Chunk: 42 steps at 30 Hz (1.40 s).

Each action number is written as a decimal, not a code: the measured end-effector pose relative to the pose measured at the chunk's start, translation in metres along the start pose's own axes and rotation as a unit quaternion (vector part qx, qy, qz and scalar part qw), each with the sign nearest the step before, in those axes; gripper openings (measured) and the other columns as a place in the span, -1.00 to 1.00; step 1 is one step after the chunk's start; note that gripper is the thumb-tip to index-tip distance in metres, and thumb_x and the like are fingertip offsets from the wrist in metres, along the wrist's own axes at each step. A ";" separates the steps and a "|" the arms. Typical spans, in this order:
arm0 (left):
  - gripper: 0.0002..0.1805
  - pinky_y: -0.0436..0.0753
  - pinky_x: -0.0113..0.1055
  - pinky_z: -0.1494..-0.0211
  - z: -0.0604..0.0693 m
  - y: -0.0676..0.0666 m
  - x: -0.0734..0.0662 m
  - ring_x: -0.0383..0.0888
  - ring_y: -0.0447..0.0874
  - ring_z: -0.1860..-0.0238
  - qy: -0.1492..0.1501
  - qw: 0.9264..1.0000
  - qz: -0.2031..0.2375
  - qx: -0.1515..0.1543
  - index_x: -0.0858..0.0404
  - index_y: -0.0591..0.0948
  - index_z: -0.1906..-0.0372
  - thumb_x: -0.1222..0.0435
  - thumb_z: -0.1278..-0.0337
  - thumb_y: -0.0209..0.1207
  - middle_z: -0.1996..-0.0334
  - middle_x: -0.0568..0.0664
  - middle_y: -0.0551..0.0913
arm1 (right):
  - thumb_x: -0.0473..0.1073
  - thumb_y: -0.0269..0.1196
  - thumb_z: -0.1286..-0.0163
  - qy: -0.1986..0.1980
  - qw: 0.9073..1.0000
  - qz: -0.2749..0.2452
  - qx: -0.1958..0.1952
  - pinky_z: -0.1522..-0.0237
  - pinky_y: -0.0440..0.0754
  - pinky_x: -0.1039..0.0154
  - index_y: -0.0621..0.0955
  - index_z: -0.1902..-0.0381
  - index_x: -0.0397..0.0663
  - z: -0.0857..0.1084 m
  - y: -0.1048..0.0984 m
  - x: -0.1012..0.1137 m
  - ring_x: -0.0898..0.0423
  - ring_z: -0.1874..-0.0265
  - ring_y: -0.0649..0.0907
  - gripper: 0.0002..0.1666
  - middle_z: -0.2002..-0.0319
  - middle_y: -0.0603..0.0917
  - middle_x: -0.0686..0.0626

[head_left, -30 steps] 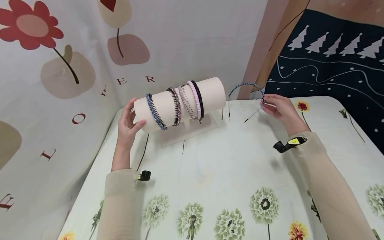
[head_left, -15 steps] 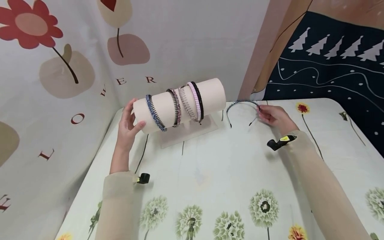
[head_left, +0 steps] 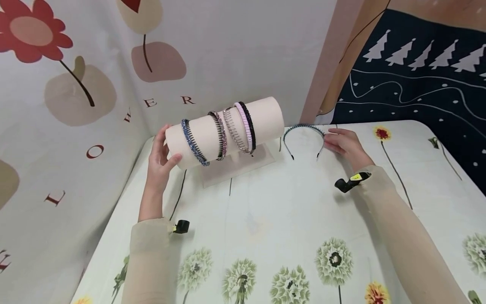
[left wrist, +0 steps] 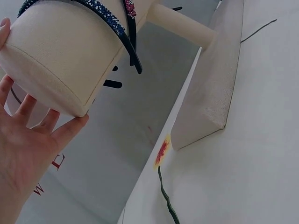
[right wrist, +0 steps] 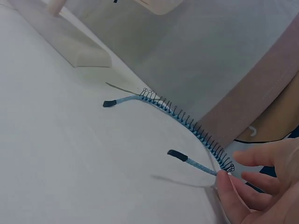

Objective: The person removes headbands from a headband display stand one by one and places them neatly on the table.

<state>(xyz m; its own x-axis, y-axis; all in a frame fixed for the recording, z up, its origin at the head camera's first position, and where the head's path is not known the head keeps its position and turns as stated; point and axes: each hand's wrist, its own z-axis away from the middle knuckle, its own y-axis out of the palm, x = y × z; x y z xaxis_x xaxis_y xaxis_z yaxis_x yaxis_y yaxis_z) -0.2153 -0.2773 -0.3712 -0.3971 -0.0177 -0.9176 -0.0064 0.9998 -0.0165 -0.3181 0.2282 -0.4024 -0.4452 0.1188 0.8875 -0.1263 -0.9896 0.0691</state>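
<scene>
A cream padded roll [head_left: 265,120] on a stand carries several headbands: a blue beaded one [head_left: 194,143], a pink-and-black one [head_left: 222,135], a clear toothed one and a lilac-and-black pair. My left hand [head_left: 158,169] grips the roll's left end, fingers and thumb around its rim, as the left wrist view shows too [left wrist: 28,149]. Right of the roll, my right hand [head_left: 347,145] pinches one side of a thin blue headband [head_left: 303,126]. In the right wrist view its comb teeth stand up along the blue band [right wrist: 187,125], near the table, with thumb and fingers at one side.
The stand's flat base [head_left: 239,166] rests on the table [head_left: 281,219], which has a flower-print cover. Behind hang a pale printed cloth [head_left: 228,50] and, at the right, a dark cloth with white trees [head_left: 410,90].
My right hand has lowered the blue headband to about the table's surface and moved slightly left. My left hand keeps its grip on the roll, which has barely moved.
</scene>
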 end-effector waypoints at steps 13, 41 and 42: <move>-0.21 0.60 -0.44 -0.12 0.002 0.000 0.000 -0.10 0.32 -0.35 -0.001 1.000 0.000 0.003 -0.03 0.21 -0.53 0.36 -0.21 0.17 -0.47 -0.13 0.26 | -0.32 0.19 -0.42 0.009 1.000 0.002 -0.024 -0.06 0.63 0.45 0.29 -0.51 -0.01 -0.005 0.004 -0.004 0.32 0.15 0.69 -0.27 0.06 0.58 0.11; -0.19 0.58 -0.45 -0.12 0.003 0.001 -0.001 -0.12 0.32 -0.34 -0.019 1.000 0.008 -0.001 -0.09 0.18 -0.55 0.33 -0.21 0.17 -0.51 -0.17 0.21 | -0.23 0.24 -0.41 -0.061 0.997 0.050 -0.016 -0.22 0.57 0.34 0.43 -0.35 -0.10 0.019 0.015 0.010 0.22 0.00 0.64 -0.44 0.14 0.60 0.17; -0.19 0.58 -0.45 -0.12 0.003 0.001 -0.001 -0.11 0.32 -0.34 -0.019 1.000 0.008 -0.001 -0.09 0.18 -0.55 0.33 -0.21 0.16 -0.51 -0.17 0.21 | -0.24 0.24 -0.41 -0.064 0.997 0.049 -0.012 -0.22 0.57 0.34 0.43 -0.34 -0.11 0.020 0.016 0.010 0.23 0.02 0.65 -0.44 0.14 0.60 0.17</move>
<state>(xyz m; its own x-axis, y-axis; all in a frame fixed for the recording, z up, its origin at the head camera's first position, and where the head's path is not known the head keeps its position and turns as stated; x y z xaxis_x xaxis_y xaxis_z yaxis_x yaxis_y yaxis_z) -0.2123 -0.2760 -0.3716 -0.3612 -0.0024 -0.9325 -0.0020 1.0000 -0.0017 -0.3064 0.2122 -0.3834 -0.3406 0.0094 0.9402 -0.1105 -0.9934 -0.0301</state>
